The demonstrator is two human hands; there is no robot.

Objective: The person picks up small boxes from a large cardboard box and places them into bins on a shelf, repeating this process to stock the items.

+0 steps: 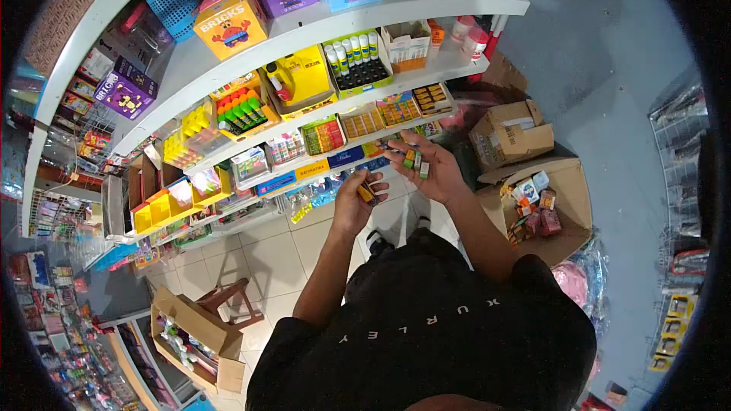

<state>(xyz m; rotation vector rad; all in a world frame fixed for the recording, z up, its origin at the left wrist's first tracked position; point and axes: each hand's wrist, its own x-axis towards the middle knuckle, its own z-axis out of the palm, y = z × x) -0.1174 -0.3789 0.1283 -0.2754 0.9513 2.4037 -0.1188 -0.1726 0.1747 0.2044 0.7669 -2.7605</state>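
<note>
My right hand (428, 167) is palm up in front of the shelves and cups several small colourful erasers (415, 160). My left hand (356, 196) is just below and left of it, fingers closed on one small orange and dark eraser (368, 192). Both hands hover before the lower shelf edge, near display trays of small stationery (381, 116). My black shirt fills the bottom of the view.
White curved shelves (320, 27) hold brick toy boxes, glue sticks (356, 57), markers and trays. Open cardboard boxes (544, 202) with small goods stand on the floor at right. A wooden stool (225, 301) and another open carton (198, 335) sit at lower left.
</note>
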